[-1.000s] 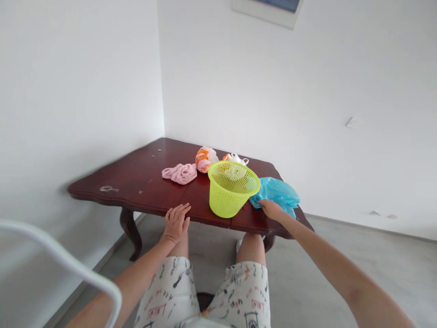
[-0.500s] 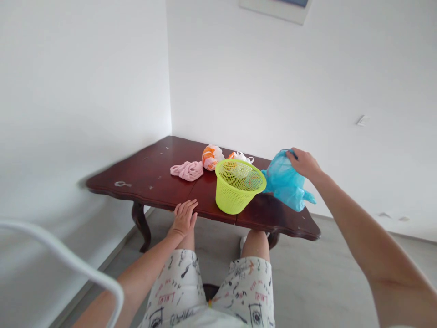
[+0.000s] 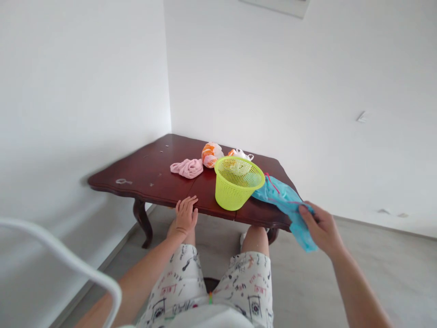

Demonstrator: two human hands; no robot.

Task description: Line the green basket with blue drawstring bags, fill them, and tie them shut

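My right grip (image 3: 322,230) is closed on the blue plastic bag (image 3: 285,202). The fingers and the thumb pinch the bag near its one end, and this hand is in the air just past the near right corner of the surface (image 3: 150,171). The thin bag is stretched from there back onto the surface, and its other part lies just beside the basket. A loose end hangs down under my hand, lower than the edge. A thin pink line goes along the upper side of the bag.

My left grip (image 3: 185,217) is open and has hold of nothing. The fingers are spread and they rest at the near edge of the surface, close to the middle.

The lime-green mesh basket (image 3: 235,182) stands near the near edge, between my two hands. There is something pale inside, but I cannot tell what it is. Behind the basket, toward the far edge, are an orange and white plastic bag (image 3: 211,155) and a white plastic bag with orange colour (image 3: 241,155). A crumpled pink towel (image 3: 186,168) lies to the left of them. The surface is dark red wood with a curved leg (image 3: 141,223). A white rail (image 3: 61,255) crosses the lower left of my view.
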